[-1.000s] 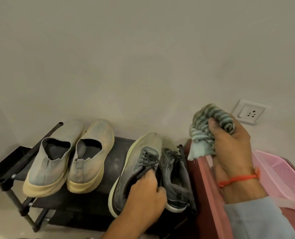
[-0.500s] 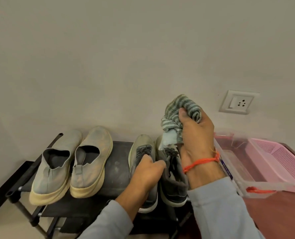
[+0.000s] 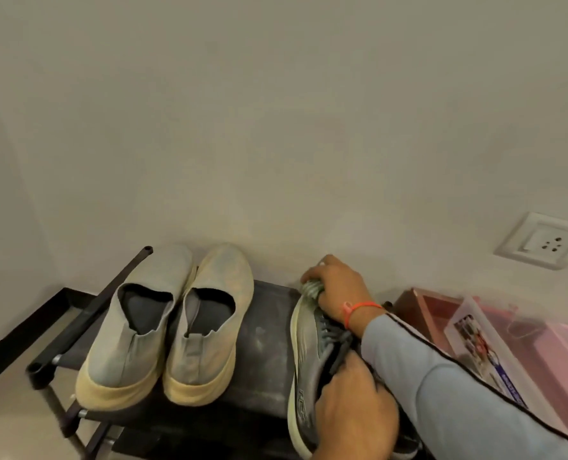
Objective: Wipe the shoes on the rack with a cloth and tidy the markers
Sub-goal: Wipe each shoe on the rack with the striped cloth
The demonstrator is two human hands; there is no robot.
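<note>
Our right hand (image 3: 337,287) has come down from the air a moment ago: its fingers now clench the striped cloth (image 3: 310,288) against the toe of the grey sneaker (image 3: 309,353) at the rack's (image 3: 262,327) right end. Our left hand (image 3: 352,406) grips the sneaker's heel. Wiping has begun; the beige pair (image 3: 163,327) waits at the left end.

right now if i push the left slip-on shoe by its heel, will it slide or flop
The left slip-on shoe would probably slide whole: its thick cream sole looks stiff and lies flat on the rack. The knit upper sags at the collar, so it likely crumples under fingers. It probably feels light.
</note>
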